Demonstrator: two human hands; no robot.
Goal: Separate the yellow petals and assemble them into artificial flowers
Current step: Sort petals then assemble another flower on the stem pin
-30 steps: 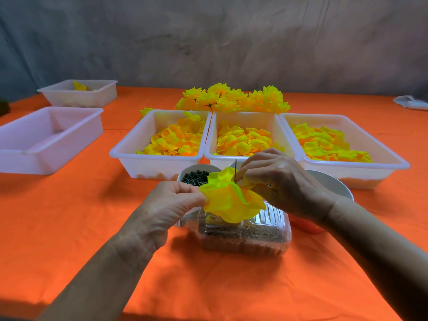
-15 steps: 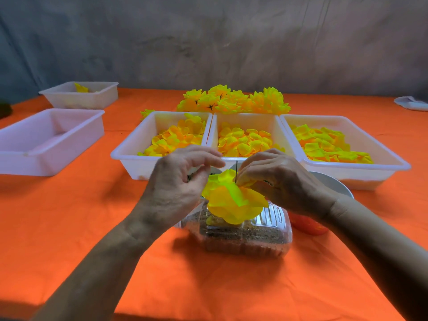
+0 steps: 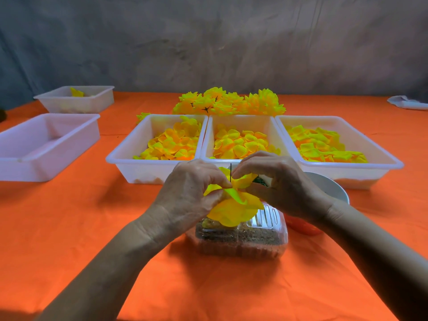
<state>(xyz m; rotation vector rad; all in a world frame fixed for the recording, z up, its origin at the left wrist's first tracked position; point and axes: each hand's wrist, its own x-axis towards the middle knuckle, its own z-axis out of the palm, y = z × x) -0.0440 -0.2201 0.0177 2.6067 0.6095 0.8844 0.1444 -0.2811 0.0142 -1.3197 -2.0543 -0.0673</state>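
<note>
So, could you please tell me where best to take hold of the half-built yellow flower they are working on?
Probably at its centre, where the thin dark stem passes upright through the half-built yellow flower. Come from both sides, as the left hand and right hand do, pinching the gathered middle. The outer petals are soft and floppy, so gripping them would likely crumple or pull them off.

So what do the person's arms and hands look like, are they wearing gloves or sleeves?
No gloves and no sleeves in view: both forearms are bare as far as the picture shows. The left hand and right hand are bare too. No watch or bracelet shows on either wrist.
</note>
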